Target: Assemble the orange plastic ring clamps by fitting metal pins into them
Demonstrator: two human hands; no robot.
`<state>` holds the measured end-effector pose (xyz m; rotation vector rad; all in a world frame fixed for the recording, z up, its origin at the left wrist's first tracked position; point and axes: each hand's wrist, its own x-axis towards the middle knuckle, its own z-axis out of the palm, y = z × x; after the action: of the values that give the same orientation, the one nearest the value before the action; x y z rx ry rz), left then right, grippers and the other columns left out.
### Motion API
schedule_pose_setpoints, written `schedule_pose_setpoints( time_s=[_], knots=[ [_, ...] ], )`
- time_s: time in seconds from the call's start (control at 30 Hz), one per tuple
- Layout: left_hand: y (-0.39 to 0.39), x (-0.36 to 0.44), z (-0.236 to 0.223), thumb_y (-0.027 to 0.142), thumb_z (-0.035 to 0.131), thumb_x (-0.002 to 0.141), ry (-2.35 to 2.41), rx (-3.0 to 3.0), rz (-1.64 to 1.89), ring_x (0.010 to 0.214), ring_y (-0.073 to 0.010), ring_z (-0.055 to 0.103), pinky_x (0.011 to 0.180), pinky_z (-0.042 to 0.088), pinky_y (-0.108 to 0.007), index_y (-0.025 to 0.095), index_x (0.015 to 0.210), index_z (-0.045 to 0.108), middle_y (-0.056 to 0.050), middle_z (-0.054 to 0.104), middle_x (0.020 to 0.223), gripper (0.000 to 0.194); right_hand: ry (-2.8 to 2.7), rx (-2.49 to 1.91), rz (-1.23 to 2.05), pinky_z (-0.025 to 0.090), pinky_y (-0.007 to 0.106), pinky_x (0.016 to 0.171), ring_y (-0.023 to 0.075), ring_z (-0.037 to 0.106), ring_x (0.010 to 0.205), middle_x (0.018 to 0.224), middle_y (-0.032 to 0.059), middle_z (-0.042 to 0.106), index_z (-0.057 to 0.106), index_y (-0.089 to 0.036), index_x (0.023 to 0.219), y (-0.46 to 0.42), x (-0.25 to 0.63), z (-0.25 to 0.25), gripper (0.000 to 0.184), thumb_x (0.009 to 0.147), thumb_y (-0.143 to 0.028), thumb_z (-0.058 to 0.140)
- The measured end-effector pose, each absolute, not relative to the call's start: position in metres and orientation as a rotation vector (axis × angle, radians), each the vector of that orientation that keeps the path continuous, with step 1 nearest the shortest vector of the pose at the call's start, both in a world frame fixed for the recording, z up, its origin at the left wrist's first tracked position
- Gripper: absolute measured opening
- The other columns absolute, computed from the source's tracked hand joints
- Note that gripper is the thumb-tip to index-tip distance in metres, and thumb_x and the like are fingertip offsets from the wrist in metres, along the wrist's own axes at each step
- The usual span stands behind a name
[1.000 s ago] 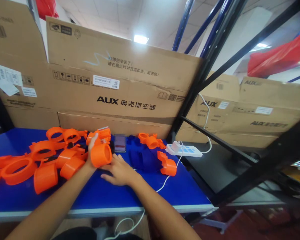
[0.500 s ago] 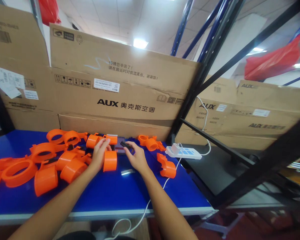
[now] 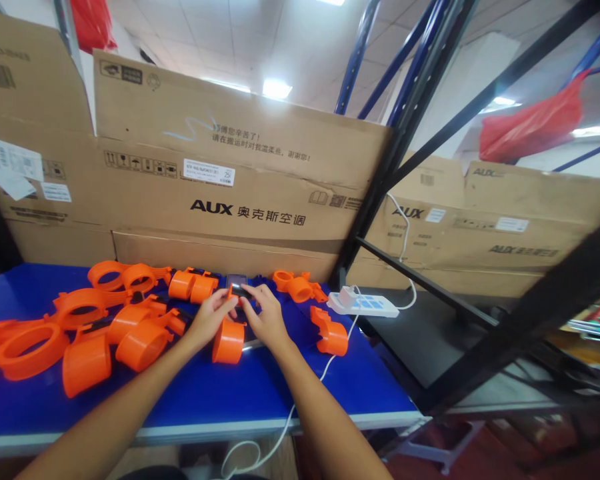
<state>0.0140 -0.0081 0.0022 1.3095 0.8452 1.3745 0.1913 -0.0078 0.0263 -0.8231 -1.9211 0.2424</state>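
Note:
My left hand is closed on an orange plastic ring part, whose round cup hangs below the fingers. Against the upper arm of that part, my right hand presses a small black piece between thumb and fingers. Both hands meet there, so the contact between the two pieces is partly hidden. Just behind them lies a dark flat device, mostly covered by the hands. A thin silvery strip shows by my right wrist.
Several orange ring parts, some with black pieces, cover the left of the blue table. Other orange parts lie to the right, near a white power strip and its cable. Cardboard boxes and a black rack post stand behind.
My right hand has brought the black piece leftward onto the orange part. My left hand has shifted right and down with that part, and the hands now meet.

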Motion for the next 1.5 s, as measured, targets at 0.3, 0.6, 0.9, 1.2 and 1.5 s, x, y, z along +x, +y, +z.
schedule_pose_setpoints(
  time_s=[0.3,0.6,0.9,1.2,1.5],
  knots=[
    [-0.002,0.011,0.004,0.060,0.075,0.074,0.867,0.860,1.422,0.042,-0.0139,0.058,0.044,0.042,-0.024,0.016,0.089,0.064,-0.002,0.066,0.061,0.048,-1.958,-0.802,0.267,0.052,0.036,0.085,0.0209,0.062,0.092,0.109,0.0078,0.067,0.058,-0.023,0.133,-0.002,0.196,0.028,0.038,0.096,-0.028,0.050],
    [-0.001,0.005,0.008,0.066,0.067,0.078,0.818,0.742,1.312,0.037,-0.0160,0.054,0.038,0.040,-0.026,0.016,0.066,0.062,-0.005,0.059,0.047,0.052,-1.896,-1.483,-0.090,0.041,0.042,0.107,0.0287,0.056,0.117,0.124,0.0153,0.065,0.058,-0.013,0.132,0.041,0.248,0.016,0.045,0.087,-0.020,0.053],
    [-0.007,0.008,0.014,0.064,0.073,0.074,0.813,0.755,1.366,0.039,-0.0143,0.054,0.041,0.041,-0.025,0.017,0.074,0.061,-0.002,0.061,0.052,0.049,-2.182,-1.760,-0.115,0.039,0.041,0.099,0.0326,0.055,0.118,0.127,0.0182,0.066,0.052,-0.014,0.142,0.050,0.242,0.009,0.051,0.093,-0.031,0.055],
    [-0.011,0.010,0.019,0.063,0.074,0.073,0.821,0.758,1.395,0.040,-0.0138,0.055,0.042,0.040,-0.025,0.017,0.082,0.059,-0.001,0.063,0.056,0.049,-2.185,-1.737,-0.189,0.040,0.037,0.094,0.0286,0.057,0.109,0.117,0.0139,0.068,0.067,-0.020,0.123,0.050,0.244,0.008,0.034,0.093,-0.028,0.053],
    [-0.007,0.009,0.017,0.060,0.075,0.073,0.820,0.754,1.376,0.040,-0.0138,0.055,0.042,0.040,-0.025,0.017,0.084,0.060,-0.001,0.064,0.057,0.047,-2.168,-1.856,-0.138,0.038,0.038,0.088,0.0293,0.058,0.104,0.107,0.0135,0.070,0.072,-0.021,0.104,0.052,0.242,0.008,0.022,0.091,-0.029,0.056]
  ],
)
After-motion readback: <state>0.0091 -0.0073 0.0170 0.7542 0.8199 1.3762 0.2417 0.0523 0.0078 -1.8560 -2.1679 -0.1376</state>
